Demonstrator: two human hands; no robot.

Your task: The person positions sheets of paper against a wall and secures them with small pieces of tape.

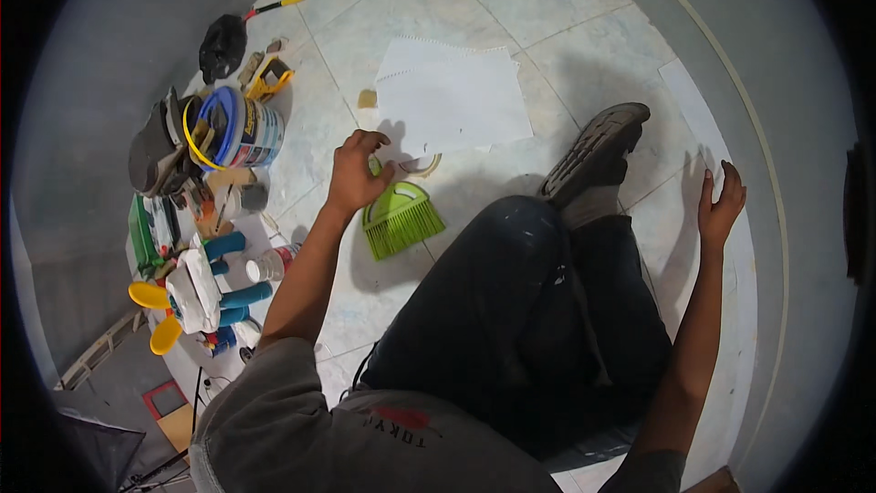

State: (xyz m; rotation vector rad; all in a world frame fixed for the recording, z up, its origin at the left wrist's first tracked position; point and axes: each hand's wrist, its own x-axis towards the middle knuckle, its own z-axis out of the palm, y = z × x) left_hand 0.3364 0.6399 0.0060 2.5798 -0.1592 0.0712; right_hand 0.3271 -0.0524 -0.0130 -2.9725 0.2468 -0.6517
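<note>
My left hand (357,171) hovers with its fingers apart over the upper end of a green hand brush (402,216). Whether it touches the brush cannot be told, but nothing appears gripped. The brush lies on the tiled floor, bristles towards me. Just beyond are overlapping sheets of white paper (452,99) with perforated edges. A roll of tape (426,166) shows partly at their near edge, and a small tan block (367,98) sits by their left edge. Away to the right, my right hand (723,205) is empty, fingers spread, near the base of the wall.
On the left stand a bucket (263,133) with a yellow handle, a yellow-handled saw (272,79), a black bag (223,48), a plastic jar (268,266) and a teal-and-yellow object (233,298) with white material on it. My shoe (595,150) rests right of the paper; a grey wall (773,150) bounds the right.
</note>
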